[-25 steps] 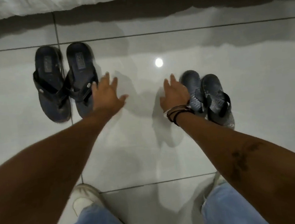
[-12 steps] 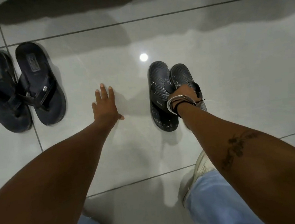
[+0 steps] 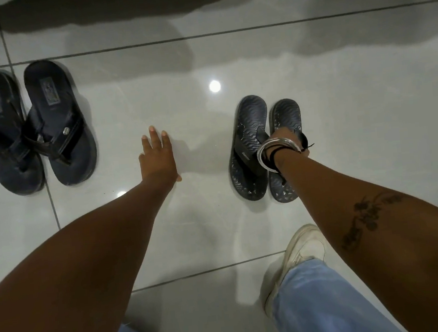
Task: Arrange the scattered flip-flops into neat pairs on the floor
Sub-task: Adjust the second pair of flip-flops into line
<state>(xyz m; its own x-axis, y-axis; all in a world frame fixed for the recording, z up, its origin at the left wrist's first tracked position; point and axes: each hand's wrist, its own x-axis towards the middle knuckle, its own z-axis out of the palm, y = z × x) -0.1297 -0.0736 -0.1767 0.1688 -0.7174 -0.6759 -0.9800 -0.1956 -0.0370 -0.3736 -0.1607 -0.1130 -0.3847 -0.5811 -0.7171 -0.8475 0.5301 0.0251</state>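
Two dark smooth flip-flops [image 3: 57, 121] lie side by side at the left, straps touching. A second pair with wavy-textured soles [image 3: 249, 126] lies at centre right, its two sandals close together and parallel. My right hand [image 3: 285, 136] reaches down onto the straps of this textured pair; its fingers are hidden behind the wrist and bangles, seemingly gripping the straps. My left hand [image 3: 159, 157] hovers over the bare tile between the two pairs, fingers spread, holding nothing.
Glossy grey floor tiles [image 3: 352, 101] with dark grout lines and a lamp reflection. A dark shadowed edge runs along the top. My white shoe [image 3: 297, 254] and blue jeans [image 3: 330, 304] are at the bottom right.
My right hand went from beside the textured pair down onto its straps. My left hand left the smooth pair and now hangs over the open tile. The view shifted right.
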